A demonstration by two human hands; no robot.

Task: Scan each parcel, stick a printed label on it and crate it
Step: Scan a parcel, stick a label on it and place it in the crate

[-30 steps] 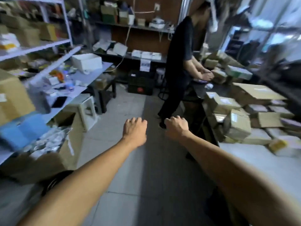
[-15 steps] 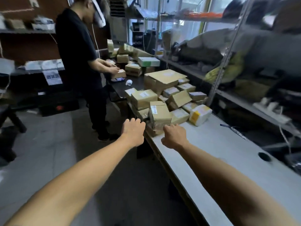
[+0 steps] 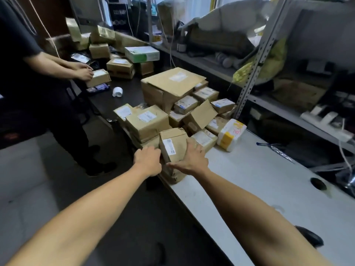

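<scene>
Grey worktop (image 3: 259, 189) at the near edge: both hands, clear of the pile half a second ago, now meet an upright brown parcel (image 3: 173, 145), left hand (image 3: 148, 160) apparently curled against it, right hand (image 3: 192, 158) spread flat; a coworker (image 3: 28, 73) handles boxes beyond.

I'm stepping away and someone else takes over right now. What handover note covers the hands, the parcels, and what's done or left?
Left hand: fingers curled, at the left side of the nearest brown parcel; a firm grip cannot be confirmed.
Right hand: fingers spread on that parcel's right side.
The parcel stands at the near edge of the pile on the white table.
Done: nothing visibly scanned or crated.
Left: lift, scan, label, crate it, then the others. No scanner or crate in view.
</scene>
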